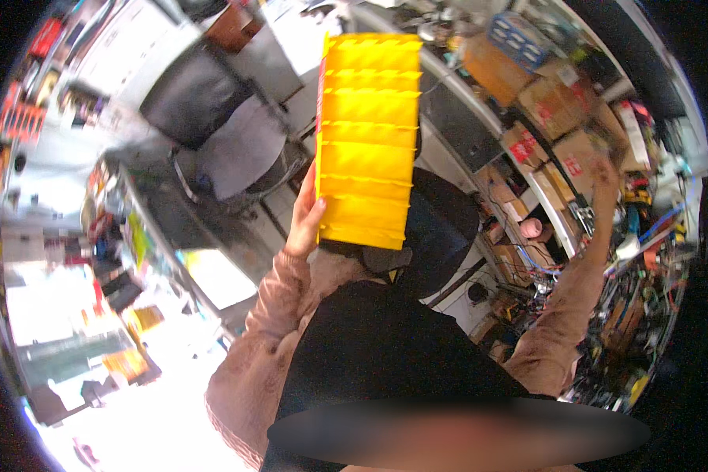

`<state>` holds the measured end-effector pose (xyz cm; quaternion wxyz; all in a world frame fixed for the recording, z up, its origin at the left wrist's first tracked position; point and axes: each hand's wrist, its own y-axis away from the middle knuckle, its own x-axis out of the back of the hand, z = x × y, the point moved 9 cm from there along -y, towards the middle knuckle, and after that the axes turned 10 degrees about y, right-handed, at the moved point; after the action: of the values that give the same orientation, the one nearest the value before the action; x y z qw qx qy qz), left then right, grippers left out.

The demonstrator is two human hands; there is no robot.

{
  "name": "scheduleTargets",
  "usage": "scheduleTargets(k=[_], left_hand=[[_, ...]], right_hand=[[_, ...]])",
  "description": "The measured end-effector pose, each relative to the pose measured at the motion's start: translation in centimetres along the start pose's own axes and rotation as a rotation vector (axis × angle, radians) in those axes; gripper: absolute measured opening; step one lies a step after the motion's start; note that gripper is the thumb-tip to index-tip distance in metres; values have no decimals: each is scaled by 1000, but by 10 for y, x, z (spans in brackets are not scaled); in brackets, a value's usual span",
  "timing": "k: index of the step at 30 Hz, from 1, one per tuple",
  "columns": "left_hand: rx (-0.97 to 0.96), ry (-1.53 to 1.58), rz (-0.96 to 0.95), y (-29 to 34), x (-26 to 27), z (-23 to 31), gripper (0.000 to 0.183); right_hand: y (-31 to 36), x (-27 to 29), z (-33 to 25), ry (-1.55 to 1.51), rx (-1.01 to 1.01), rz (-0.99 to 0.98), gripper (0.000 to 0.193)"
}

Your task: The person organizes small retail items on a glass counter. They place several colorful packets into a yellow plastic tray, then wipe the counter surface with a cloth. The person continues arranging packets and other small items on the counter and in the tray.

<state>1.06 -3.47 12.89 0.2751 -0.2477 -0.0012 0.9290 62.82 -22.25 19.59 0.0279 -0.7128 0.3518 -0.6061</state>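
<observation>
Upright in front of me is a tall, bright yellow box-shaped thing (370,157) with several ridges running across its face; its exact kind does not show. My left hand (305,220) grips it by the lower left edge, thumb on the near side and the other fingers mostly hidden behind it. Stretched far out to the right, my right hand (603,171) is beside the cardboard boxes (574,161) on a crowded shelf. Its fingers are blurred against the boxes, so whether it touches or holds anything cannot be made out.
A black and grey office chair (232,134) stands at the far left. A blue crate (518,41) sits among the boxes at the far right. Cables and small parts clutter the right side (629,291). On the left is a desk with a bright sheet (216,277).
</observation>
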Motion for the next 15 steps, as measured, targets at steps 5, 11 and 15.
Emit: scheduleTargets(k=[5,11,15], left_hand=[[-61,5,67,19,21,35,82],[-166,-83,97,43,67,81,87],[-199,-111,164,59,109,109,92]], right_hand=[[51,-65,-180,-238,154,-143,24],[29,-43,-331,-496,115,-236,13],[16,-27,-435,-570,268,-124,12]])
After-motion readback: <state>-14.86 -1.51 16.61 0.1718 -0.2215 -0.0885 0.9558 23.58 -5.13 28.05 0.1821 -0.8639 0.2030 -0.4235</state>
